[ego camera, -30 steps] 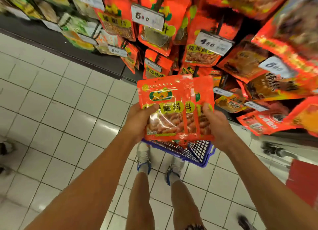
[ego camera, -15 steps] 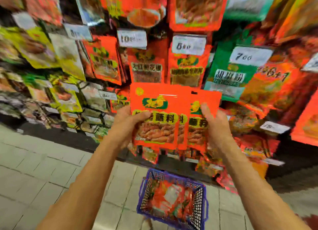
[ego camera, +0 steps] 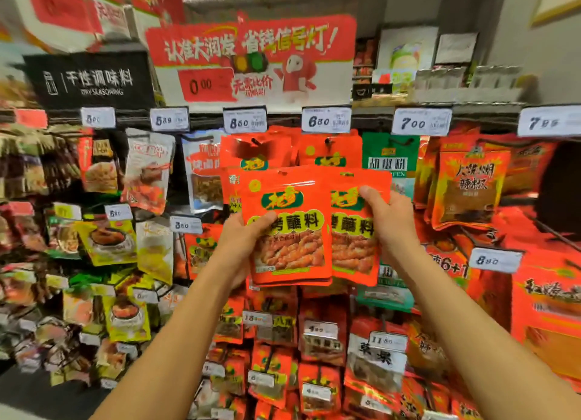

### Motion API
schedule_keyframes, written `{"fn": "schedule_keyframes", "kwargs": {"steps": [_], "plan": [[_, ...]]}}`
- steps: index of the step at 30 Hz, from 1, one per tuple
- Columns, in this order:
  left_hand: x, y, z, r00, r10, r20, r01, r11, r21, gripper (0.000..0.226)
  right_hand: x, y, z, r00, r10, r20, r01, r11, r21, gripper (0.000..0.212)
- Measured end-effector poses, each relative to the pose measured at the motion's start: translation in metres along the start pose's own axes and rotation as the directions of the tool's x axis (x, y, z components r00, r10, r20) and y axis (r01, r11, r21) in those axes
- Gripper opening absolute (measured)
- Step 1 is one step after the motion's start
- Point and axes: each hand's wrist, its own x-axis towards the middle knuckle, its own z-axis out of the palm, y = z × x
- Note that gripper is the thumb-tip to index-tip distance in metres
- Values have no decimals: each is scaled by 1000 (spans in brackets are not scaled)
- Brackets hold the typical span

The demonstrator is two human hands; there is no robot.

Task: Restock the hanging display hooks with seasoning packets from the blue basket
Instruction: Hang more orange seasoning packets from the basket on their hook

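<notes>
I hold a fanned stack of red seasoning packets point(ego camera: 292, 231) with green logos in both hands, raised in front of the display. My left hand point(ego camera: 239, 246) grips the stack's left edge, thumb on the front. My right hand point(ego camera: 390, 221) grips the right edge near the top. Just behind and above the stack hang matching red packets point(ego camera: 257, 152) on hooks under the 8.80 price tag point(ego camera: 244, 120) and the 6.80 price tag point(ego camera: 326, 120). The blue basket is out of view.
Hanging packets fill the whole wall: a green pepper packet point(ego camera: 390, 161) to the right, red chilli packets point(ego camera: 471, 186) further right, yellow packets point(ego camera: 107, 240) at left. A red promotional sign point(ego camera: 251, 57) and a black dry-seasoning sign point(ego camera: 91, 81) sit above the top rail.
My view has swung up from the floor and basket to the top rows of hooks. Both hands have lifted the packet stack up to the upper hooks; the basket dropped out of view.
</notes>
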Motion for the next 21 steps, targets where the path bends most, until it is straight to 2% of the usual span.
{"fn": "schedule_keyframes", "kwargs": {"steps": [3, 5, 9, 11, 14, 18, 21], "plan": [[13, 8, 6, 999, 41, -24, -41, 999, -15, 24, 25, -11, 10, 996, -90, -12, 86, 980, -178, 49], [19, 11, 9, 998, 50, -44, -50, 999, -16, 26, 37, -18, 17, 992, -124, -7, 120, 970, -213, 47], [27, 15, 14, 997, 43, -68, -41, 999, 30, 7, 57, -28, 30, 988, -155, 2, 151, 959, -240, 43], [33, 18, 15, 995, 59, -83, -54, 997, 62, 6, 66, -31, 37, 990, -139, -10, 133, 965, -225, 47], [41, 22, 13, 993, 68, -98, -59, 994, 92, 11, 73, -32, 46, 989, -128, -72, 108, 967, -229, 32], [44, 21, 11, 994, 63, -92, -53, 992, 112, 15, 77, -26, 48, 985, -130, -113, 103, 970, -222, 32], [45, 17, 12, 994, 63, -91, -51, 991, 127, 16, 82, -24, 48, 987, -105, -124, 66, 957, -283, 37]]}}
